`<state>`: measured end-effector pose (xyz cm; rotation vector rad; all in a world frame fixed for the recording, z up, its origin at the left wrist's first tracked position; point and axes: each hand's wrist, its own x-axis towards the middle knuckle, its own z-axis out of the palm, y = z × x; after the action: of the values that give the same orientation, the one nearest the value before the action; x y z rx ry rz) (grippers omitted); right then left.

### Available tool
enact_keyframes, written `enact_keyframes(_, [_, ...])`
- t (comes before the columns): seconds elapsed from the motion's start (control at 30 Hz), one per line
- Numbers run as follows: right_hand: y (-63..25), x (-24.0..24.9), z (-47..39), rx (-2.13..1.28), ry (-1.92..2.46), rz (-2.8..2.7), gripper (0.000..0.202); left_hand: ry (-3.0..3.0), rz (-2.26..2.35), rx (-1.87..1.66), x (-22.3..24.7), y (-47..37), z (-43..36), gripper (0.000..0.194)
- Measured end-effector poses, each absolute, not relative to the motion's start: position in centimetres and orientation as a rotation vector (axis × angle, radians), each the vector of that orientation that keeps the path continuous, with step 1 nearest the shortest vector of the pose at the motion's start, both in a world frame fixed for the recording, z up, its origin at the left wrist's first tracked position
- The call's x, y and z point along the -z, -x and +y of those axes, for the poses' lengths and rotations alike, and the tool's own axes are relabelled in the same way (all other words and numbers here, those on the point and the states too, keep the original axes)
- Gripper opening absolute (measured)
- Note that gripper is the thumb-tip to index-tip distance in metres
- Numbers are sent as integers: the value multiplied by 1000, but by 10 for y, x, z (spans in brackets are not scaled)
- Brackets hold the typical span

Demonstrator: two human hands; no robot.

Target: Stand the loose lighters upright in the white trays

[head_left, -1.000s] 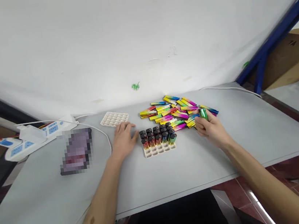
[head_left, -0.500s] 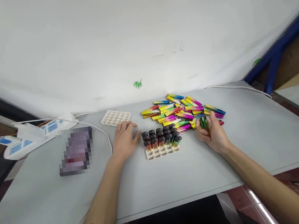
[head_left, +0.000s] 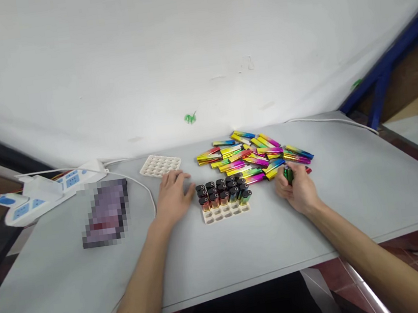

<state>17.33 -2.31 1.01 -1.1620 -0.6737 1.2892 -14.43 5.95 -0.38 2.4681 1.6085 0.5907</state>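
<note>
Well inside the table edge, the right hand clasps a green piece (left hand spread, empty).

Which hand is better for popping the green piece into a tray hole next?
Probably the right hand: it holds the green piece, and the tray has unfilled holes at its near side. The left hand rests closer to the tray but looks empty.

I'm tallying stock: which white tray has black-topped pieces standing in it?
The nearer tray, just right of the left hand; black-topped pieces stand in its back rows. The farther tray, nearer the wall, shows none.
</note>
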Motion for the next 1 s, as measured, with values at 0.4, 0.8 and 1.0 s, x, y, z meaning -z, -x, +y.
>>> enact_keyframes(0.4, [-173,-5,-25,-1234,1217,-714,50,-2465,1612,-592,4,144,60,27])
enact_keyframes(0.8, [-168,-3,-30,-1026,1414,-963,58,-2458,1606,-595,3,144,60,28])
enact_keyframes(1.0, [-164,-16,-48,-740,1458,-1417,37,-2468,1617,-588,3,144,60,29])
